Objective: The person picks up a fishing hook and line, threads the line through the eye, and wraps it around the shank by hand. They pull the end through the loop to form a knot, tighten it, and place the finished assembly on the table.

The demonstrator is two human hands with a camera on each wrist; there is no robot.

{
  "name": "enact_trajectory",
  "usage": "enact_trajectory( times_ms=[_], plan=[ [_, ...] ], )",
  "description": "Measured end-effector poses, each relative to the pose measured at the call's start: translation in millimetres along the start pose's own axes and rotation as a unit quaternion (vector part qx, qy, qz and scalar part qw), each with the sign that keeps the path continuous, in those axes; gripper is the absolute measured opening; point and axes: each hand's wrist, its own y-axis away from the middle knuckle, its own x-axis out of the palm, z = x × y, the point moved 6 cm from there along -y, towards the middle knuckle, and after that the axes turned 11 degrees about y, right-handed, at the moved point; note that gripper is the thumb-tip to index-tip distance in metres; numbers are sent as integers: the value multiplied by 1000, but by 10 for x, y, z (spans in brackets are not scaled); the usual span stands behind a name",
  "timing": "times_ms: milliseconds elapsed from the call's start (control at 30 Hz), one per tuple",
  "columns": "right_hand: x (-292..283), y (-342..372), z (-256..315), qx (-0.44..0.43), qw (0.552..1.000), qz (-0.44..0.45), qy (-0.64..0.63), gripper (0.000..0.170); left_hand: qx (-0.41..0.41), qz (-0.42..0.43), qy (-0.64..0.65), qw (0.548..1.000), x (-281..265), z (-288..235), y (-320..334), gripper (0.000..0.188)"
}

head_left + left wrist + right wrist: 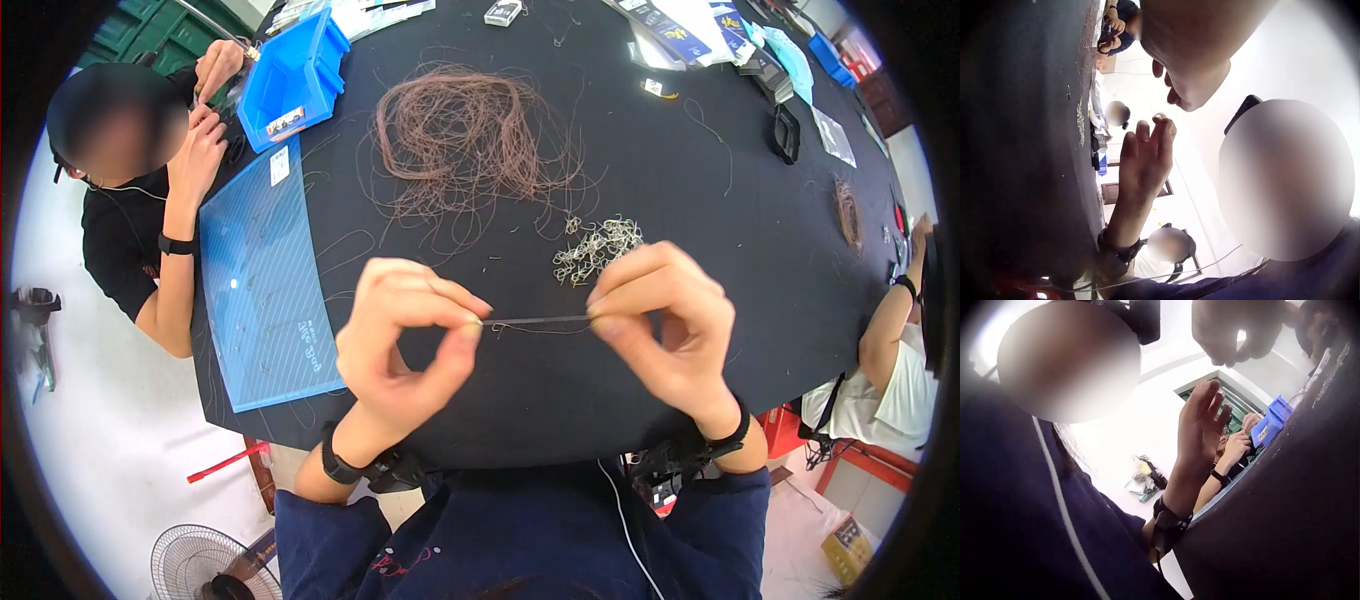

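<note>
Between the two hands a thin dark line (pixel 540 320) is stretched level above the black table. My left hand (pixel 408 345) pinches its left end between thumb and index finger, where a small hook-like curl (pixel 498 328) and a finer strand hang close by. At the other end my right hand (pixel 668 335) pinches it with thumb and fingertips. Just behind the right hand lies a pile of small metal hooks (pixel 597 248). In the left wrist view the left hand (pixel 1191 53) is at the top; in the right wrist view the right hand (pixel 1238 328) is too.
A tangled bundle of brown line (pixel 455 140) lies on the black table (pixel 720 270) beyond the hands. To the left are a blue striped sheet (pixel 265 290) and a blue bin (pixel 292 85), near a seated person (pixel 130 230). Packets (pixel 670 35) lie at the far right.
</note>
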Motion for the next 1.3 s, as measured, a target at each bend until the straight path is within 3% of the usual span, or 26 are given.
enact_trajectory(
  times_ms=[233,333,567,600,667,767,867,900,1000,1300],
  plan=[
    [-499,-39,16,-2,993,-112,31,9,-63,-100,71,990,-264,158,-3,9],
    [-781,-33,-20,-22,980,-185,74,6,-77,-112,93,986,-294,182,-9,8],
    [-1357,78,-148,-41,949,-310,29,13,-75,-138,107,982,-367,216,5,8],
    [-1442,121,-178,-16,927,-372,38,14,-78,-143,110,980,-377,215,5,8],
    [-1645,168,-226,-51,938,-342,-8,16,-80,-147,113,979,-383,211,2,7],
    [-1906,265,-317,-41,920,-388,-30,17,-77,-145,111,980,-381,198,-4,7],
    [-1996,348,-284,-21,873,-473,121,19,-77,-148,114,979,-387,188,-4,7],
    [-2123,400,-366,-14,877,-480,20,21,-80,-151,116,978,-403,192,-2,7],
    [-2355,503,-501,2,875,-483,-43,21,-75,-148,114,980,-406,190,-2,6],
    [-2371,469,-522,-6,880,-470,-70,19,-76,-144,126,979,-407,179,-3,9]
  ],
)
